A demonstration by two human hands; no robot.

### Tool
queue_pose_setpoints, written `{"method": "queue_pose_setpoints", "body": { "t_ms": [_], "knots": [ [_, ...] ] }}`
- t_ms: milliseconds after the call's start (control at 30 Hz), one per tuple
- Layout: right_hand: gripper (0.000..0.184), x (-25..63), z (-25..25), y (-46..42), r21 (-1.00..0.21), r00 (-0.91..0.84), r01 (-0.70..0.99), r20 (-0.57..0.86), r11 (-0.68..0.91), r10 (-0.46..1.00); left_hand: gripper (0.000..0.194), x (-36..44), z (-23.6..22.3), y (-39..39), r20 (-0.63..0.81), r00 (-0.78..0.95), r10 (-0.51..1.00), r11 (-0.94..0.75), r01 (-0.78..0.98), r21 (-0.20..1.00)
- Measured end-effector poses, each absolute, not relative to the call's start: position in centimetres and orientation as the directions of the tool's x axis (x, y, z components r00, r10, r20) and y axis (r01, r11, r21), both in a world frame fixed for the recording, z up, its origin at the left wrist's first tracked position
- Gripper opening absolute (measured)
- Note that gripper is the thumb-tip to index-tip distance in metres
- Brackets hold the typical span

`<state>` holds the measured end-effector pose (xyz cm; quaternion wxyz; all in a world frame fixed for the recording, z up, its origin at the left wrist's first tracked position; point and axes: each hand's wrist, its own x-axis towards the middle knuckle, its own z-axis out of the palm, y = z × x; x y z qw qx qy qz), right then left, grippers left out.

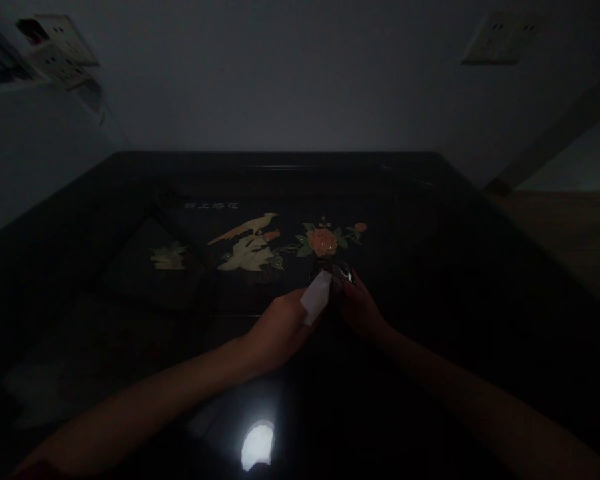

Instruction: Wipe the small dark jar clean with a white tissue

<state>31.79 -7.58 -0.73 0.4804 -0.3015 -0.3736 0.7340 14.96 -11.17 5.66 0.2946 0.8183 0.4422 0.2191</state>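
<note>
In a dim room, both hands (pixel 320 317) close around white tissue (pixel 317 297) over a glossy black table (pixel 405 233).

The place is looking like a room in a home, though dim light is hiding which room. A glossy dark table (pixel 410 220) is filling the middle, its top showing a decorative bird (pixel 250 228), a pink flower (pixel 323 242) and a line of written characters (pixel 211 206). Plain pale walls (pixel 280 80) are rising at 12 o'clock, with household sockets (pixel 60 57) sitting at 10 o'clock and more wall sockets (pixel 503 39) at 2 o'clock. A brownish, wood-looking floor (pixel 570 233) is showing at 3 o'clock.
</note>
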Motion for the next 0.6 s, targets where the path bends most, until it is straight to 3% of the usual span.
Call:
{"method": "queue_pose_setpoints", "body": {
  "t_ms": [167,333,467,600],
  "knots": [
    [0.047,31.4,-0.2,-7.4,-0.815,-0.338,-0.501,-0.127,-0.292,0.933,0.028,15.2,5.3,-11.4,0.12,0.63,0.767,-0.591,0.621,0.516],
    [0.053,31.4,-0.1,-7.2,-0.769,-0.392,-0.508,-0.194,-0.387,0.899,0.033,14.8,5.2,-11.0,0.197,0.767,0.61,-0.788,0.562,0.253],
    [0.059,31.4,-0.4,-6.9,-0.758,-0.437,-0.51,-0.178,-0.406,0.882,0.03,13.9,5.7,-10.1,0.175,0.809,0.561,-0.822,0.569,0.009],
    [0.064,31.4,-0.4,-6.7,-0.774,-0.479,-0.434,-0.236,-0.462,0.846,0.031,13.0,5.9,-9.1,0.204,0.843,0.497,-0.843,0.525,-0.119]
  ]
}}
